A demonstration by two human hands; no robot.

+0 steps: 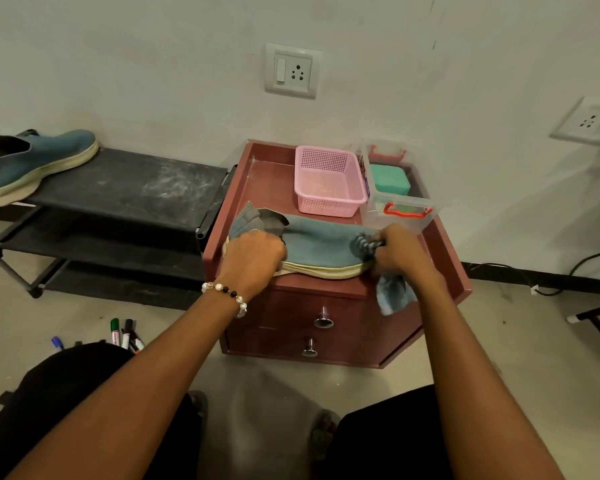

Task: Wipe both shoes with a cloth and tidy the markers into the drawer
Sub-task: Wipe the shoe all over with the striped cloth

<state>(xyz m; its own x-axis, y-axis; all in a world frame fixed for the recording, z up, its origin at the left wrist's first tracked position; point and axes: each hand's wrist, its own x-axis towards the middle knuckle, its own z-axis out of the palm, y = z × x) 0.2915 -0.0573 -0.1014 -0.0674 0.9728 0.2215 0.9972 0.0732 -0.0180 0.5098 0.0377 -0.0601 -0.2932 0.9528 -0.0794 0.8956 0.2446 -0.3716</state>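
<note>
Left hand (253, 258): clamped on blue slip-on shoe (319, 247), steadying its heel.
Right hand (400, 252): closed around grey-blue cloth (394, 292), rubbing toe.
Markers (125, 336): scattered on floor, undrawered.

A blue fabric shoe with a cream rubber sole (321, 249) lies on its side between the left hand (253, 259) and right hand (400, 252), heel under the left. A crumpled blue-grey cloth (394, 292) hangs from the right hand. A matching second shoe (32, 164) sits upright far left of the left hand. Several capped markers (125, 336) lie on the floor below-left of it. Two closed maroon drawers with metal knobs (321, 332) sit beneath both hands.
</note>
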